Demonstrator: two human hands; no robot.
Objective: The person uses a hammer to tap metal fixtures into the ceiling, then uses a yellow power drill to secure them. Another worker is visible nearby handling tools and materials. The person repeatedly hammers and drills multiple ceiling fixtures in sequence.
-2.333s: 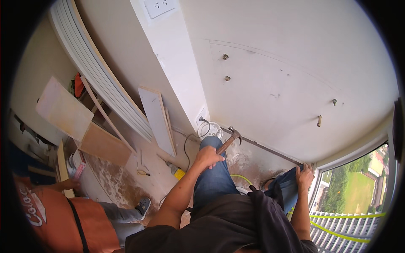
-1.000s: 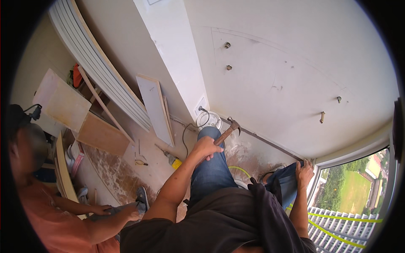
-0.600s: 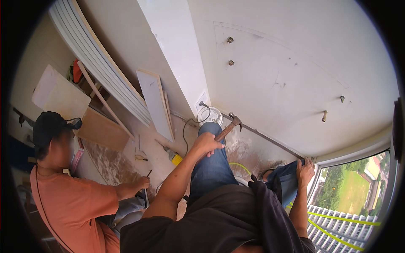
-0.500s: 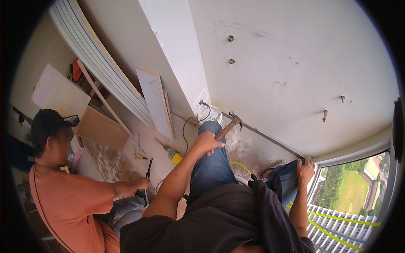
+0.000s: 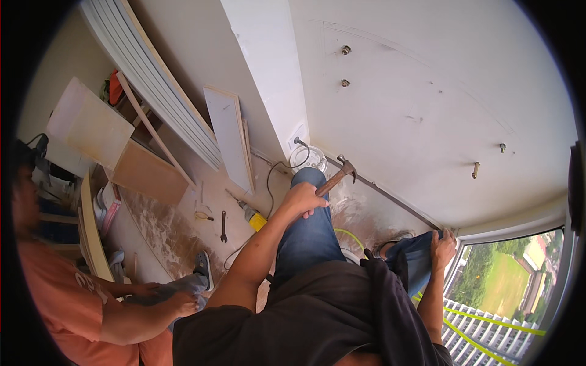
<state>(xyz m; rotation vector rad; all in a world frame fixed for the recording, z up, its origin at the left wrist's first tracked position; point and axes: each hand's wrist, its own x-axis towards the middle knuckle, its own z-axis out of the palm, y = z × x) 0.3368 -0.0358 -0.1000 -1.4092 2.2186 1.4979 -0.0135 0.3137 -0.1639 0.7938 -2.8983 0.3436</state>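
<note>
My left hand (image 5: pixel 303 200) is wrapped round the wooden handle of a claw hammer (image 5: pixel 332 182), in front of my bent left knee. The hammer's metal head points up and to the right, apart from the wall. My right hand (image 5: pixel 444 245) rests at my right knee, beside the corner where the window frame meets the wall. Its thumb and fingers are apart, and I see nothing held in it. On the floor left of my left arm lie an adjustable wrench (image 5: pixel 224 227) and a yellow power drill (image 5: pixel 251 215) with a long bit.
A co-worker in an orange shirt (image 5: pixel 55 299) sits close on my left. A white bucket (image 5: pixel 305 160) stands by the pillar, near a plugged-in cable. Bolts (image 5: pixel 475 170) stick out of the wall. Boards (image 5: pixel 229 137) lean at the left; the window (image 5: pixel 500 274) looks onto a far drop.
The co-worker has let go of the wrench, which now lies on the floor, and has leaned back to the left. My hands keep their places; the view has shifted slightly.
</note>
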